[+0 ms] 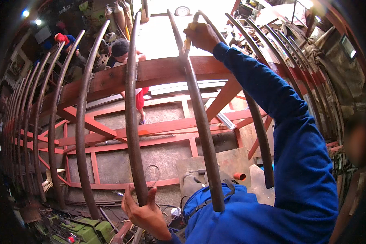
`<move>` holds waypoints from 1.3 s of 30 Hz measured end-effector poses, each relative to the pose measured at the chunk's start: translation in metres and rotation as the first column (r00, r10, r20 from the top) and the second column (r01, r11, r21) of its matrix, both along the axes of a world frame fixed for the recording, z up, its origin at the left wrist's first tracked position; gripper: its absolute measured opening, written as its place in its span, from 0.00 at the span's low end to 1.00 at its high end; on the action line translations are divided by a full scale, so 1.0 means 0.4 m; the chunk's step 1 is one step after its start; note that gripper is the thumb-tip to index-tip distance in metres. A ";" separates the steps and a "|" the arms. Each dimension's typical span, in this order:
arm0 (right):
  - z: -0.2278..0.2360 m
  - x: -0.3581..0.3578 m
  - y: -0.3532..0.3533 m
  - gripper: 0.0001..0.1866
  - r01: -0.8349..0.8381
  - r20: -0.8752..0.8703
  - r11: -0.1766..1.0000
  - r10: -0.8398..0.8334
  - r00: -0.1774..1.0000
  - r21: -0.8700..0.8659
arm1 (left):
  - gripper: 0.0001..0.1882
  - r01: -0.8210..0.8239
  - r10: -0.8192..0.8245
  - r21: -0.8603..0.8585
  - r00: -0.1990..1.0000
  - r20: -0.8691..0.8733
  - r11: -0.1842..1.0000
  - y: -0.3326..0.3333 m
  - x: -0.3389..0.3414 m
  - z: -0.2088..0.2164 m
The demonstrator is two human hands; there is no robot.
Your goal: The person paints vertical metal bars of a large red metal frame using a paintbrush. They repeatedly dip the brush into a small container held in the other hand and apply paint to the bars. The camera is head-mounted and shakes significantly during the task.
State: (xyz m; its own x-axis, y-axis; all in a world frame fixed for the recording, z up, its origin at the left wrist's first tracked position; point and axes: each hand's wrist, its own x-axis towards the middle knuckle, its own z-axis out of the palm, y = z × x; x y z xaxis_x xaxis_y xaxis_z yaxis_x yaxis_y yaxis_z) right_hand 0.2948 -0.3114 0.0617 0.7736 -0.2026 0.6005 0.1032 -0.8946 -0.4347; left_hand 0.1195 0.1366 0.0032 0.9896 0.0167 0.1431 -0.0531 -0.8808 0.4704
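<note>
My left hand is at the lower end of a brown metal pipe. Its thumb lies on one side of the pipe and its fingers on the other. Up and to the right, my outstretched right hand is closed on what looks like a paintbrush with a yellowish part showing. The brush is against another curved pipe, just above the red-brown beam that the pipes cross. My fingers hide much of the brush.
More curved pipes stand in a row on both sides. Beyond them lies a red steel frame. A person in a dark cap is behind the beam; another, in red headwear, is farther left. Green machinery sits at lower left.
</note>
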 end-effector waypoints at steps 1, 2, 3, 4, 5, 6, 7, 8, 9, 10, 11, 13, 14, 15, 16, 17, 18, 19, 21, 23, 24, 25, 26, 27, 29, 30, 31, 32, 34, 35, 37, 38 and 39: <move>-0.007 -0.012 0.001 0.15 -0.039 -0.001 0.999 0.039 0.999 -0.024 | 0.39 -0.003 0.003 -0.014 1.000 -0.002 1.000 0.001 -0.002 -0.002; -0.011 -0.021 0.000 0.13 -0.027 -0.039 1.000 0.027 0.999 0.004 | 0.39 -0.006 0.006 -0.027 1.000 -0.004 1.000 0.000 -0.004 -0.003; -0.014 -0.032 -0.002 0.12 -0.010 -0.077 0.999 0.013 0.997 0.033 | 0.40 -0.015 0.015 -0.021 1.000 -0.005 1.000 -0.003 -0.004 -0.003; -0.010 -0.042 0.006 0.10 0.005 -0.115 0.998 0.001 0.993 0.059 | 0.41 -0.029 0.029 -0.016 1.000 -0.004 0.999 -0.005 -0.004 0.002; 0.000 -0.049 0.010 0.08 0.091 -0.231 0.988 -0.060 0.971 0.127 | 0.42 -0.043 0.043 -0.011 0.999 -0.004 0.999 -0.008 -0.005 0.005; 0.009 -0.062 0.014 0.07 0.182 -0.348 0.966 -0.109 0.931 0.184 | 0.42 -0.048 0.047 -0.022 0.999 -0.010 0.999 -0.012 -0.007 0.006; 0.002 -0.076 0.010 0.07 0.116 -0.274 0.979 -0.067 0.959 0.167 | 0.41 -0.054 0.054 -0.027 0.999 -0.010 0.998 -0.014 -0.008 0.012; -0.001 -0.090 0.007 0.08 0.051 -0.204 0.989 -0.021 0.979 0.141 | 0.41 -0.061 0.060 -0.031 0.998 -0.010 0.998 -0.015 -0.009 0.018; -0.032 -0.102 -0.013 0.09 -0.059 -0.066 0.998 0.059 0.996 0.012 | 0.41 -0.051 0.052 -0.018 0.999 0.017 0.999 -0.012 -0.009 0.015; -0.047 -0.105 -0.029 0.10 -0.103 0.017 0.993 0.105 0.994 -0.055 | 0.40 -0.049 0.049 -0.005 0.998 0.045 0.999 -0.007 -0.010 0.006; -0.059 -0.116 -0.049 0.11 -0.129 0.097 0.982 0.143 0.985 -0.134 | 0.40 -0.041 0.040 0.002 0.996 0.073 0.999 -0.006 -0.009 -0.002; -0.068 -0.141 -0.082 0.12 -0.135 0.185 0.964 0.179 0.966 -0.228 | 0.39 -0.040 0.039 -0.001 0.996 0.082 0.999 -0.014 -0.009 0.002; -0.062 -0.150 -0.097 0.11 -0.120 0.180 0.978 0.151 0.972 -0.172 | 0.39 -0.039 0.039 -0.001 0.995 0.088 0.999 -0.017 -0.009 0.005; -0.055 -0.161 -0.116 0.11 -0.102 0.175 0.988 0.122 0.977 -0.117 | 0.39 -0.026 0.026 -0.005 0.995 0.098 1.000 -0.019 -0.007 0.004; -0.049 -0.163 -0.126 0.11 -0.091 0.170 0.994 0.100 0.980 -0.060 | 0.39 -0.019 0.020 -0.009 0.994 0.106 1.000 -0.014 -0.003 0.001; -0.010 -0.183 -0.109 0.12 -0.042 0.060 0.985 0.032 0.998 0.170 | 0.38 -0.014 0.015 -0.013 0.993 0.117 1.000 -0.010 0.001 -0.002; 0.027 -0.203 -0.102 0.12 0.033 -0.065 0.923 -0.009 0.998 0.382 | 0.38 -0.015 0.017 -0.017 0.993 0.118 1.000 -0.007 0.004 -0.003; 0.053 -0.219 -0.112 0.13 0.018 -0.081 0.940 0.010 0.997 0.340 | 0.37 -0.017 0.020 -0.026 0.993 0.119 1.000 -0.002 0.004 -0.007; 0.073 -0.261 -0.147 0.12 -0.083 0.007 0.928 0.087 0.996 0.364 | 0.36 -0.015 0.020 -0.044 0.992 0.122 0.999 0.003 0.001 -0.016; 0.127 -0.325 -0.148 0.11 -0.108 0.047 0.972 0.100 0.994 0.207 | 0.35 0.007 0.002 -0.070 0.992 0.124 0.997 0.013 0.003 -0.026; 0.151 -0.365 -0.149 0.12 -0.093 -0.005 0.970 0.097 0.995 0.226 | 0.35 0.022 -0.011 -0.085 0.992 0.128 0.996 0.015 0.004 -0.027; 0.145 -0.405 -0.187 0.13 -0.121 0.045 0.959 0.114 0.993 0.256 | 0.35 0.050 -0.036 -0.106 0.991 0.129 0.993 0.009 0.007 -0.032; 0.137 -0.437 -0.217 0.14 -0.160 0.096 0.944 0.137 0.986 0.290 | 0.35 0.069 -0.053 -0.120 0.990 0.130 0.990 0.008 0.009 -0.035; 0.142 -0.484 -0.245 0.15 -0.110 0.071 0.992 0.114 0.991 -0.055 | 0.36 0.085 -0.078 -0.040 0.986 0.146 0.996 0.012 0.012 -0.042; 0.171 -0.576 -0.249 0.14 -0.039 0.024 0.849 0.061 0.998 -0.526 | 0.36 0.066 -0.058 -0.064 0.991 0.124 0.996 0.012 -0.008 -0.019; 0.180 -0.633 -0.243 0.13 -0.041 -0.055 0.948 0.025 0.998 -0.315 | 0.37 0.063 -0.054 -0.081 0.993 0.109 0.995 0.009 -0.015 -0.014; 0.190 -0.695 -0.240 0.13 0.002 -0.114 0.996 -0.012 0.993 -0.087 | 0.38 0.035 -0.030 -0.066 0.997 0.078 0.997 0.019 -0.016 -0.018; 0.197 -0.753 -0.220 0.14 0.081 -0.214 0.858 0.035 0.976 0.507 | 0.38 0.031 -0.025 -0.081 0.998 0.065 0.996 0.023 -0.019 -0.018; 0.206 -0.847 -0.207 0.16 0.162 -0.096 0.916 -0.136 0.986 0.367 | 0.39 0.043 -0.041 -0.127 0.999 0.017 0.991 0.003 -0.012 -0.026; 0.193 -0.913 -0.212 0.16 0.263 -0.153 0.816 -0.214 0.965 0.515 | 0.39 0.101 -0.096 -0.097 0.994 0.053 0.990 -0.015 -0.016 -0.021; 0.154 -1.007 -0.201 0.16 0.347 -0.212 0.673 -0.277 0.937 0.653 | 0.37 0.068 -0.060 -0.097 0.995 0.084 0.993 0.002 -0.016 -0.037; 0.119 -1.040 -0.190 0.16 0.354 -0.208 0.656 -0.292 0.934 0.667 | 0.37 0.054 -0.045 -0.089 0.994 0.102 0.995 0.000 -0.011 -0.038; 0.100 -1.051 -0.170 0.16 0.338 -0.246 0.654 -0.232 0.941 0.677 | 0.33 0.020 -0.019 -0.016 0.996 0.088 1.000 -0.011 -0.015 -0.030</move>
State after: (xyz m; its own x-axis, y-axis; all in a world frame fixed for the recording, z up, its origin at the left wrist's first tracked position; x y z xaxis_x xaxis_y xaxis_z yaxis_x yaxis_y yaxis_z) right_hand -0.1257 -0.3792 0.1016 0.6616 -0.7445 0.0890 -0.2073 -0.2957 -0.9325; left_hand 0.1135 0.1324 -0.0090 0.9732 0.0007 0.2298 -0.1121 -0.8713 0.4777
